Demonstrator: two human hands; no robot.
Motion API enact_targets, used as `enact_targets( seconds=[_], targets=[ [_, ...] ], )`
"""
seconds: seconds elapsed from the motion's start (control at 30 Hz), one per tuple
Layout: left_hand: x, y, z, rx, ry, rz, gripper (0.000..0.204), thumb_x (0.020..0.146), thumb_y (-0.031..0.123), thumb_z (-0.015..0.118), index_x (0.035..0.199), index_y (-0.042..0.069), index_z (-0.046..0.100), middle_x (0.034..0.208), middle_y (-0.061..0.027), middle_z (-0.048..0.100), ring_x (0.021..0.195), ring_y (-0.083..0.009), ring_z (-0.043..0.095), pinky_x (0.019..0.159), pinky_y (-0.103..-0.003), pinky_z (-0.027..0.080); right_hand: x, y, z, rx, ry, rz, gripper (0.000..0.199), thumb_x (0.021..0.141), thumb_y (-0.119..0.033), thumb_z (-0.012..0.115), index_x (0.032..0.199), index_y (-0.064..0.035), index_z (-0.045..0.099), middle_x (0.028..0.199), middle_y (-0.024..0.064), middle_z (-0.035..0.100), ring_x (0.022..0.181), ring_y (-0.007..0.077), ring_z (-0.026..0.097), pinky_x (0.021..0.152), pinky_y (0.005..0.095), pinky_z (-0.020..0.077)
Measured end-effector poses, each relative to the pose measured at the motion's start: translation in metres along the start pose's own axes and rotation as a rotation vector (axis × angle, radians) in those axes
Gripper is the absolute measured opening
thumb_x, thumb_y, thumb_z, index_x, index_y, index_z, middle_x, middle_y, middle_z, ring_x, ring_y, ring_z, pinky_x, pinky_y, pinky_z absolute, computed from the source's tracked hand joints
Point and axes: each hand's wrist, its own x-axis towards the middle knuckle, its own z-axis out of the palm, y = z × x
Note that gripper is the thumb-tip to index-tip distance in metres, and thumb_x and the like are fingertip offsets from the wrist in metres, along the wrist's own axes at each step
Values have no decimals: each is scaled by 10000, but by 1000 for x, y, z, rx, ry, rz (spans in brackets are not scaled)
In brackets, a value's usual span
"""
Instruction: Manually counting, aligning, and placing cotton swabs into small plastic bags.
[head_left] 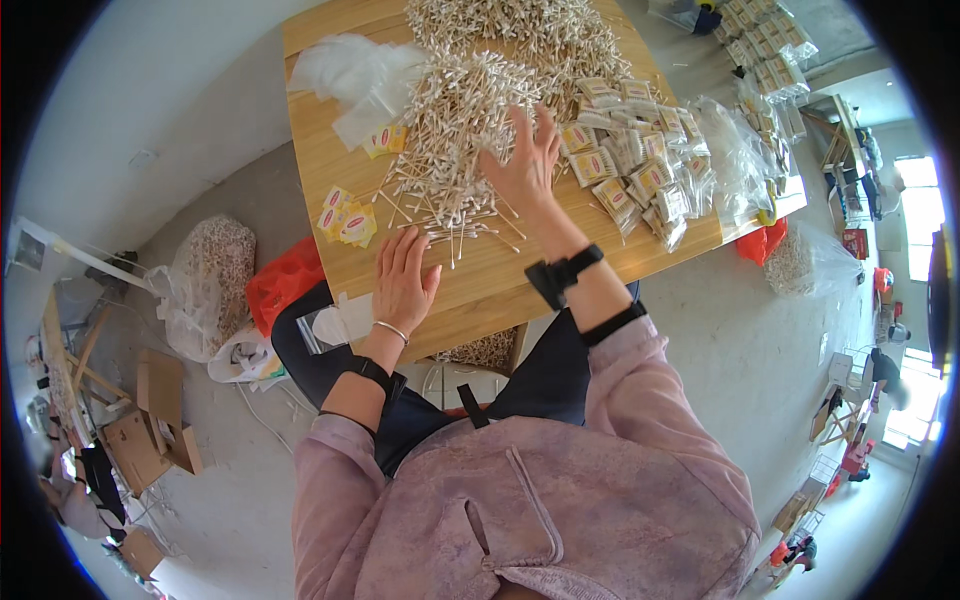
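A big heap of wooden-stick cotton swabs (470, 100) spreads over the far half of the wooden table (470, 285). My right hand (525, 165) is at the heap's right side, fingers spread, and nothing shows in its grip. Palm down at the near edge of the swabs is my left hand (403, 278), its fingers stretched out and holding nothing. A few loose swabs (460, 232) lie just beyond its fingertips. Right of my right hand is a pile of small clear packets of swabs (645, 160). Yellow-and-white cards (347, 220) lie to the left of the heap.
Clear plastic bags (365, 80) lie at the table's far left, and more plastic (735, 165) at its right edge. On the floor are a sack of swabs (210, 285), a red bag (285, 285) and cardboard boxes (150, 420). Below the table edge sits another container of swabs (480, 350).
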Motion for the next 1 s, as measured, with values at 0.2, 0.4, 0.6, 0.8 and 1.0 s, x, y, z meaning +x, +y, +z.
enact_targets(
  seconds=[0.2,0.4,0.6,0.8,1.0],
  targets=[
    [-2,-1,0,-4,10,-3,450,827,218,625,1225,75,472,1314,-102,461,1269,-284,383,1091,-438,280,33,14,19,-55,-213,136,526,741,-160,668,1241,-160,506,1284,165,405,1178,382,362,977,505,309],
    [-2,-2,1,-24,22,1,469,819,225,632,1236,83,472,1312,-95,465,1270,-277,384,1094,-427,277,-9,9,15,17,-157,-184,280,753,-50,595,1021,-127,618,1118,74,523,1033,339,468,887,458,373],
    [-1,-1,1,-36,23,-20,477,813,225,642,1237,86,472,1316,-100,464,1263,-277,392,1093,-430,277,-64,-24,-4,113,-307,-228,374,756,-103,619,1126,-102,563,1248,147,459,1152,379,409,999,500,315],
    [-2,-2,1,-64,54,-36,507,799,194,659,1248,76,456,1318,-106,459,1257,-295,394,1090,-437,285,-108,-40,-22,-101,-486,-306,586,744,-278,674,1275,-128,475,1371,161,351,1296,392,276,1083,547,184],
    [-2,1,1,-141,79,-69,529,784,176,671,1253,71,449,1329,-112,437,1258,-305,387,1082,-435,299,-91,-15,-17,-241,-390,-245,550,740,-266,685,1244,-132,513,1368,124,356,1288,367,287,1071,543,194]
  ],
)
